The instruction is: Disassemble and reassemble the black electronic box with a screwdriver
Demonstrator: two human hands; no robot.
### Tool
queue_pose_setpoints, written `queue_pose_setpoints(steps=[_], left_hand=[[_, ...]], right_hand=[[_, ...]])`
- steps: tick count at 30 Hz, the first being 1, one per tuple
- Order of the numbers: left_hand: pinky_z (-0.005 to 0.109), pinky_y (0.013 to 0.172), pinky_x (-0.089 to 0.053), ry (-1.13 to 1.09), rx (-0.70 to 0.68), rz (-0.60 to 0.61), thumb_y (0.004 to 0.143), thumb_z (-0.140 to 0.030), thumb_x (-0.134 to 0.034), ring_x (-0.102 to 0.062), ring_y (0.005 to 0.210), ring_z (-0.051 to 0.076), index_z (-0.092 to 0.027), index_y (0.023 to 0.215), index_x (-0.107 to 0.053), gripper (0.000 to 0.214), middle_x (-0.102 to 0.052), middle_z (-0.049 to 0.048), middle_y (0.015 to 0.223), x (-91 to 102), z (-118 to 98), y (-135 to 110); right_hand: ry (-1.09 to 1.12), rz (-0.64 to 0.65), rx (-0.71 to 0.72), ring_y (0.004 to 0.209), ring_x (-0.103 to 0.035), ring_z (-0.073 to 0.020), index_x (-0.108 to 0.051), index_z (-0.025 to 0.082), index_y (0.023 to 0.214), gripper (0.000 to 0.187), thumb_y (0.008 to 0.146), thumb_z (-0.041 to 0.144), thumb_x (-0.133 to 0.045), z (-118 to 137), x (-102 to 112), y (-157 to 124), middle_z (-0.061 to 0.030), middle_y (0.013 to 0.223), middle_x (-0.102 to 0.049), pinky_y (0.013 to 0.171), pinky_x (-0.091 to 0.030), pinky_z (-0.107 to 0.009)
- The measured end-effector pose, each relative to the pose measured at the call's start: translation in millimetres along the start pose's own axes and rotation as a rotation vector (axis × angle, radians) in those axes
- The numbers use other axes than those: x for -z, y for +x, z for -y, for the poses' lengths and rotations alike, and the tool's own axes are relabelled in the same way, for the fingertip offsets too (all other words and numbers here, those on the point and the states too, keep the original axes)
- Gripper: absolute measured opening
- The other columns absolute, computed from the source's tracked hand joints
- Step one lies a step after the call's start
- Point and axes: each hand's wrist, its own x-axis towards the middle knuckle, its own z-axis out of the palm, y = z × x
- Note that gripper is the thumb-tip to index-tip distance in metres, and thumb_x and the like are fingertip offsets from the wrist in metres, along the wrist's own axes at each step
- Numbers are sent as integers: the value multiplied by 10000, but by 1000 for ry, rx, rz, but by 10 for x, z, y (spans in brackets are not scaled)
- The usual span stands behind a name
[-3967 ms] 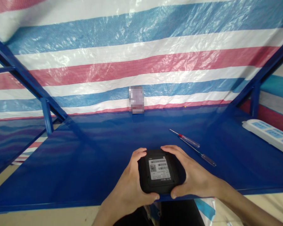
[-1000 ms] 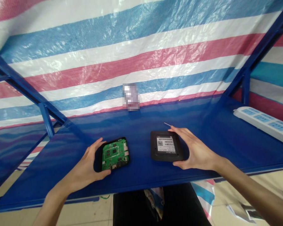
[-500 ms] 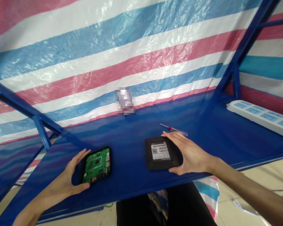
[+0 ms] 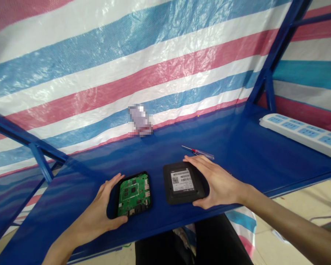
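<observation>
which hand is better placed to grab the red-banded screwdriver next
The right hand, most likely: the red-banded screwdriver lies right by its fingers, though it would first need to release the labelled black cover. The left hand is farther away, holding the circuit-board half.

Striped sheeting [image 4: 143, 75] backs a makeshift electronics workshop, screwdriver [image 4: 202, 153] beyond the right fingers [image 4: 196, 161], circuit board [image 4: 132, 191] by the left fingers [image 4: 111, 183].

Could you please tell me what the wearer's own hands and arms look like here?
The left hand and right hand are bare, with no gloves, rings or markings visible. No sleeve, watch or cable shows on the left forearm or right forearm. Black legwear shows below.
</observation>
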Motion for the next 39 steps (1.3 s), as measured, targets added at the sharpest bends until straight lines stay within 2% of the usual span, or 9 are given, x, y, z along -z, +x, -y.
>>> queue_pose_setpoints(steps=[4,7,10,13,17,22,27,34,39], left_hand=[[681,1142,-224,-7,18,50,818,-357,-719,-174,1477,444,-341,1543,-117,942,-223,124,1610,75,-233,6],[686,1144,-228,1,-59,-28,781,-328,-754,-150,1478,455,-350,1543,-112,997,-233,112,1607,21,-655,50],[690,1136,-258,22,-144,85,724,-321,-805,-147,1478,464,-343,1551,-68,1108,-238,121,1616,-157,-1148,208],[651,1155,-270,63,-237,164,673,-315,-824,-170,1481,438,-256,1552,-123,1126,-279,152,1601,-320,-1518,454],[565,1172,-284,97,-394,207,605,-295,-842,-345,1412,402,-121,1512,-236,1104,-386,223,1523,-369,-1765,743],[507,1101,-396,85,-490,220,548,-209,-829,-496,1261,364,-117,1473,-295,1072,-510,192,1385,-303,-1873,897],[529,1147,-336,-90,-402,188,595,-243,-831,-361,1404,361,-203,1509,-173,1128,-343,183,1521,-289,-1731,927],[517,1182,-263,-657,-457,117,639,-332,-880,-236,1476,354,-257,1480,-96,1152,-262,169,1549,-465,-1578,960],[495,1158,-301,-822,-451,82,662,-402,-874,-292,1453,350,-315,1485,-62,1160,-303,136,1513,-539,-1494,966]], right_hand=[[16,-11,30,1341,-438,-392,-344,45,1473,1114,572,505,-811,-10,-2,-1,-241,1456,-472,1127,-371,-530],[28,-10,41,1341,-431,-401,-336,55,1479,1109,574,489,-809,-12,-3,-4,-242,1457,-468,1119,-370,-543],[46,-13,44,1325,-443,-410,-289,97,1510,1135,574,473,-810,0,-1,-15,-228,1441,-483,1092,-390,-552],[58,-15,33,1319,-455,-403,-197,108,1542,1211,570,477,-817,12,-3,-35,-223,1417,-501,1075,-407,-534],[47,-36,18,1327,-451,-412,-86,56,1550,1302,553,470,-814,12,-29,-52,-257,1423,-480,1075,-410,-529],[37,-90,54,1338,-442,-418,-8,57,1555,1327,573,435,-817,-17,-55,-71,-280,1442,-462,1088,-389,-550],[169,-174,2,1475,-248,-392,70,192,1572,1362,626,623,-811,-75,-9,-130,-238,1612,-215,1151,-300,-576],[290,76,-55,1504,-156,-374,-47,98,1577,1391,557,590,-855,-78,17,104,-241,1632,-127,1204,-232,-509],[301,97,-44,1506,-158,-359,-60,76,1574,1346,583,532,-849,-68,-8,228,-235,1630,-143,1212,-226,-482]])
